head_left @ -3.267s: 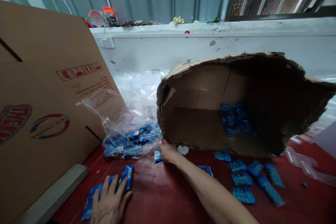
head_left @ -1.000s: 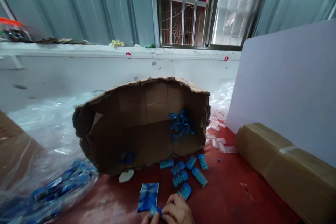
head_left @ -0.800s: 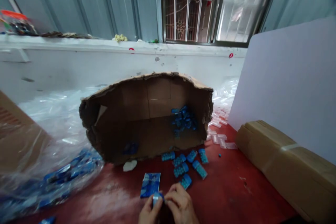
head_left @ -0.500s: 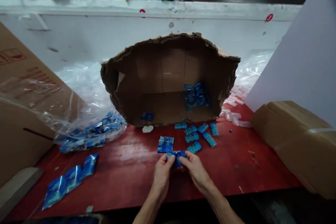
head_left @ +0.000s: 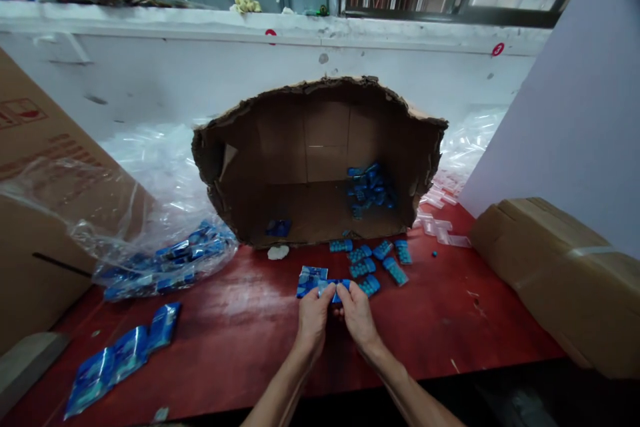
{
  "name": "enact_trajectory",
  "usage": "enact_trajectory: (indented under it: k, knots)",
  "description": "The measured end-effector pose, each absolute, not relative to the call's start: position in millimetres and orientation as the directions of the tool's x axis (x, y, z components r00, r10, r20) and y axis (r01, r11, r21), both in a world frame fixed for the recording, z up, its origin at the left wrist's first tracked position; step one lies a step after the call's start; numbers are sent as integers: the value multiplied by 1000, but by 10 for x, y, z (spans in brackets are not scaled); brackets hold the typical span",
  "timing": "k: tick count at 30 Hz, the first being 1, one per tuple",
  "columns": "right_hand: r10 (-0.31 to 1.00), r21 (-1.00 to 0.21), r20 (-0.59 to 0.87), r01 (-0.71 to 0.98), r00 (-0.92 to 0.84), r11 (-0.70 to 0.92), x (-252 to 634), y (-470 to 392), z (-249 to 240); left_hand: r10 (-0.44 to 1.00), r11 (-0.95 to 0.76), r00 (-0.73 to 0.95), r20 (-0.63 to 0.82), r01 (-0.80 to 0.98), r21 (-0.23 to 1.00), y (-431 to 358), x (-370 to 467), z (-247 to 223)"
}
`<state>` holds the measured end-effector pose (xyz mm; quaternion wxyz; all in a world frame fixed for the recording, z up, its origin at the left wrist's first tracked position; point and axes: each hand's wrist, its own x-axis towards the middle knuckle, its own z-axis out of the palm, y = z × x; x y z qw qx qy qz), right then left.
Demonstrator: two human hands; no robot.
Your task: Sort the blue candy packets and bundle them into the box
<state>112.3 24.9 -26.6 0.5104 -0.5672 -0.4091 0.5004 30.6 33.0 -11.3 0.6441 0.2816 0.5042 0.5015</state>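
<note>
Both my hands pinch one small blue packet [head_left: 341, 288] above the red table [head_left: 240, 347]. My left hand [head_left: 315, 312] grips its left part, and my right hand [head_left: 356, 310] grips it at the right, with the thumbs close together. Just behind, another blue packet [head_left: 311, 275] lies on the table. To the right and behind my hands are several small clear containers of blue beads [head_left: 362, 267]. An open cardboard box with a torn edge [head_left: 285, 177] faces me, holding a heap of blue containers [head_left: 371, 187] and a dark blue packet [head_left: 278, 227].
A clear plastic bag of blue packets [head_left: 190, 250] is at the left, with more blue packets [head_left: 129, 350] in front of it. Clear plastic pieces [head_left: 443, 230] lie behind right. A brown carton [head_left: 550, 280] stands at the right edge, a large carton [head_left: 45, 200] at the left.
My two thumbs have come closer together on the packet, and my hands are slightly higher in the picture. The whole view has shifted slightly.
</note>
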Motion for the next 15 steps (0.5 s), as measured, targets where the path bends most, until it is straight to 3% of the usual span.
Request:
enact_trajectory:
  k: [5,9,10,12,15]
  knots:
    - [984,-992,-110,53,138,-118,1271,302,-165,909,415,147,-389,-382,826,338,258,4]
    - [1000,-976,0,217,31,-7,1631,240,-58,874,470,122,-470,-455,756,299,170,24]
    - [995,-912,75,399,-62,94,1736,231,-64,864,485,127,-488,-474,735,295,140,14]
    - [979,-694,85,695,-183,190,1919,229,-119,844,521,169,-509,-489,700,287,74,-18]
    - [974,-429,-9,881,-225,199,2058,256,-208,821,564,243,-516,-483,670,267,-22,-64]
